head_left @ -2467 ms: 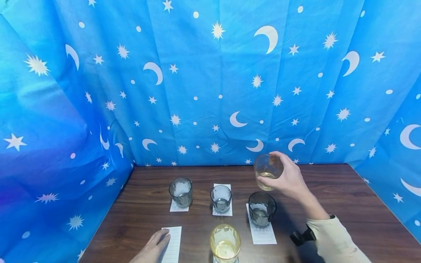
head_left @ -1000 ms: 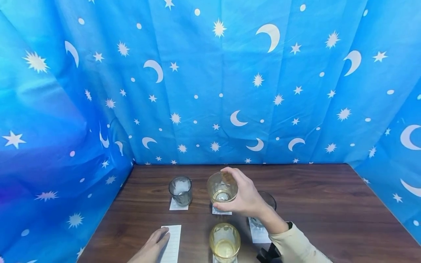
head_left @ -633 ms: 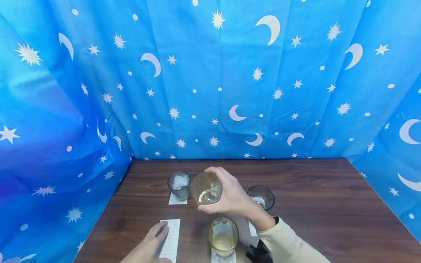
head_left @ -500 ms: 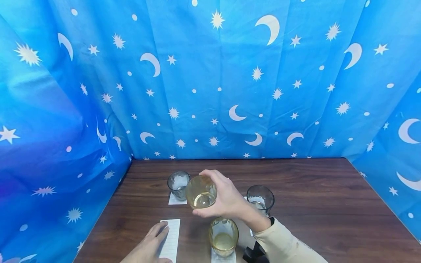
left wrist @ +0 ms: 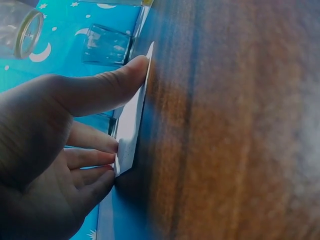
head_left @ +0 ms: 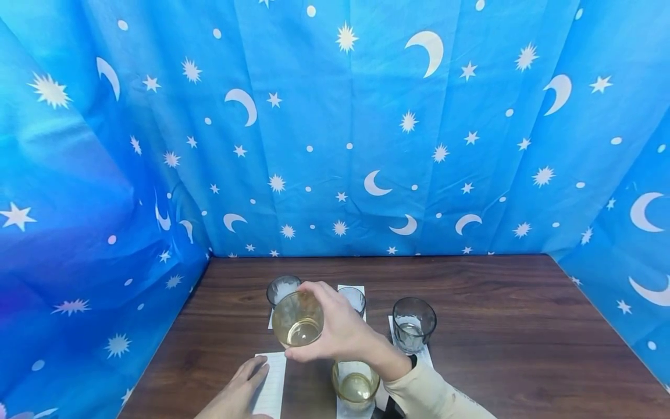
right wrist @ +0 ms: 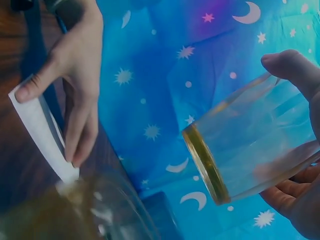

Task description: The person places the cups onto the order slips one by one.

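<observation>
My right hand (head_left: 342,329) grips a yellowish glass tumbler (head_left: 296,314) in mid-air, thumb and fingers round its sides. In the right wrist view the tumbler (right wrist: 250,145) is tilted, with a thick amber base. My left hand (head_left: 238,389) rests its fingertips on a white lined paper slip (head_left: 271,384) lying on the table; the left wrist view shows thumb and fingers touching the slip (left wrist: 131,120). Another yellow glass (head_left: 357,389) stands on paper at the front, partly behind my right forearm.
Three smoky grey glasses stand on paper slips farther back: a left glass (head_left: 281,288) and a middle glass (head_left: 355,298), both partly hidden, and a right glass (head_left: 414,325). Blue star-and-moon cloth (head_left: 324,116) encloses the dark wooden table (head_left: 523,337).
My right hand has carried the yellowish tumbler from the back right, past the middle grey glass, leftward and nearer, toward the left slip. My left hand has stayed on its slip.
</observation>
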Motion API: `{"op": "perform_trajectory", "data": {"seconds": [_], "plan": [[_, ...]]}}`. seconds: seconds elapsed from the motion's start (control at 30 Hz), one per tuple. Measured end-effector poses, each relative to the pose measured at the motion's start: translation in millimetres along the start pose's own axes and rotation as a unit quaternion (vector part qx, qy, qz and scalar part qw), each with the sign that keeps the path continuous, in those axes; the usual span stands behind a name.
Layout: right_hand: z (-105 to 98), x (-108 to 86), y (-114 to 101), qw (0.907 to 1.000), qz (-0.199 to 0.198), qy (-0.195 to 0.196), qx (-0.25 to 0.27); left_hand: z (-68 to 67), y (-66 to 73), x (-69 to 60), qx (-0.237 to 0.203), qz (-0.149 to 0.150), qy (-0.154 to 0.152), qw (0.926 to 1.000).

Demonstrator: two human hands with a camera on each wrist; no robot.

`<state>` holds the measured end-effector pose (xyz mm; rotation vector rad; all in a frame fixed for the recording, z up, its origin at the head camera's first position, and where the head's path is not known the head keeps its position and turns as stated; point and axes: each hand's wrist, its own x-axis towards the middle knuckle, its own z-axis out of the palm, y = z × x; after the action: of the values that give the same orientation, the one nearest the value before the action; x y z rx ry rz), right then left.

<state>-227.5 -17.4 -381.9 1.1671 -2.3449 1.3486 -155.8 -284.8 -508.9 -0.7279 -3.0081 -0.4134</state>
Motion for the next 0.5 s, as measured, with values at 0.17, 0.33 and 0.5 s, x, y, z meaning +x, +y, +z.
{"op": "perform_trajectory", "data": {"seconds": [0.17, 0.33, 0.5], "plan": [[11.4, 0.0, -2.1, 1.0, 0.0, -0.01, 0.0, 3.5, -3.5, 1.2, 0.016, 0.026, 0.032, 0.999], [20.6, -0.8, -5.0, 0.9997, -0.007, -0.023, -0.006, 7.7, -6.9, 0.6, 0.039, 0.061, 0.078, 0.9943], [31.2, -0.2, -6.9, 0.9987, -0.034, -0.037, -0.007, 7.7, -8.1, -0.7, 0.028, 0.054, 0.067, 0.9959]]}}
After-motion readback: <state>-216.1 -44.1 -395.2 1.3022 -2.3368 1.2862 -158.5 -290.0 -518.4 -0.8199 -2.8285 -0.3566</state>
